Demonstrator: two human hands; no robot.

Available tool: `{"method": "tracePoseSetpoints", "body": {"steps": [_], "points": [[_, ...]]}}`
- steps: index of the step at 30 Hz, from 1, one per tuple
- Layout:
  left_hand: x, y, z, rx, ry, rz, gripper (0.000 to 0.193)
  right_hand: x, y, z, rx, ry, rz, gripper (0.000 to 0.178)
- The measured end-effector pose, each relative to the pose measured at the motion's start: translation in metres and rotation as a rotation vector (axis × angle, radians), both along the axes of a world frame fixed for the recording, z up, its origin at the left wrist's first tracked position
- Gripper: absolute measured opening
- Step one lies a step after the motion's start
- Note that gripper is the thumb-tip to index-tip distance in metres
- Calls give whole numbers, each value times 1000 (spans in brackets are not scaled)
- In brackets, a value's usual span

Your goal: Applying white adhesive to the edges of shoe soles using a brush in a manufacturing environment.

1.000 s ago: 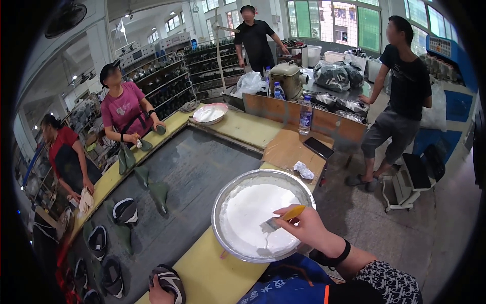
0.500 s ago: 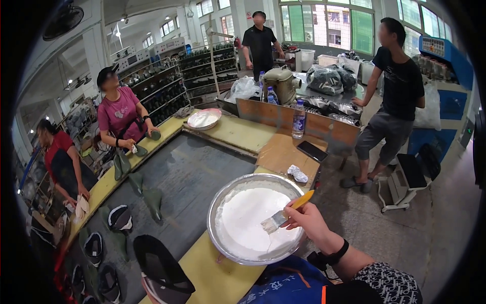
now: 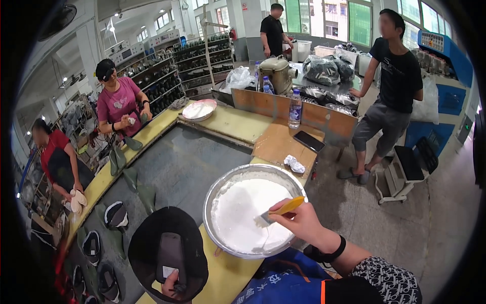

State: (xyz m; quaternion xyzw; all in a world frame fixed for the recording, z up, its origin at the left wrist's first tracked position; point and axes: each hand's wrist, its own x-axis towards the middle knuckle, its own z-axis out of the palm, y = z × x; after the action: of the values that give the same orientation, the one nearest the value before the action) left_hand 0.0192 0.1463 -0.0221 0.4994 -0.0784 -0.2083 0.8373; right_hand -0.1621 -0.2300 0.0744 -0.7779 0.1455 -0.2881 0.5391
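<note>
My right hand (image 3: 298,221) grips a flat paintbrush (image 3: 288,206) by its yellow handle. The bristle end dips down at the white paste (image 3: 243,210) in a wide metal basin (image 3: 208,223), on the near end of the yellow ledge. To the basin's left, my left hand (image 3: 171,285) holds a black shoe upper (image 3: 147,248), its opening turned up toward me. Only the thumb shows, pressed beside a white label inside; the other fingers are hidden behind the upper.
Left of the basin runs a dark conveyor belt (image 3: 177,147) with shoe uppers (image 3: 92,248) and green lasts (image 3: 147,197). Beyond the basin, a board (image 3: 273,144) bears a phone (image 3: 309,141), crumpled paper (image 3: 294,163) and a bottle (image 3: 295,109). Several people stand around.
The shoe upper in my left hand has risen and turned, so its inside and my thumb now show. My right hand has brought the brush slightly left, lower into the basin.
</note>
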Motion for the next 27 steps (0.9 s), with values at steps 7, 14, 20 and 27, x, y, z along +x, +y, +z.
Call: {"method": "tracePoseSetpoints", "body": {"steps": [7, 14, 20, 27], "points": [[-43, -55, 54, -159, 295, 12, 36, 13, -10, -21, -416, 283, -6, 17], [-62, -94, 81, 30, 435, -274, 31, 12, -5, -4, -285, -15, -70, 15], [-69, -107, 73, 80, 375, -278, 38, 24, 20, 21, -480, -199, 178, 16], [-78, -111, 81, 83, 320, -214, 38, 18, 10, 3, -426, 120, 109, 14]]}}
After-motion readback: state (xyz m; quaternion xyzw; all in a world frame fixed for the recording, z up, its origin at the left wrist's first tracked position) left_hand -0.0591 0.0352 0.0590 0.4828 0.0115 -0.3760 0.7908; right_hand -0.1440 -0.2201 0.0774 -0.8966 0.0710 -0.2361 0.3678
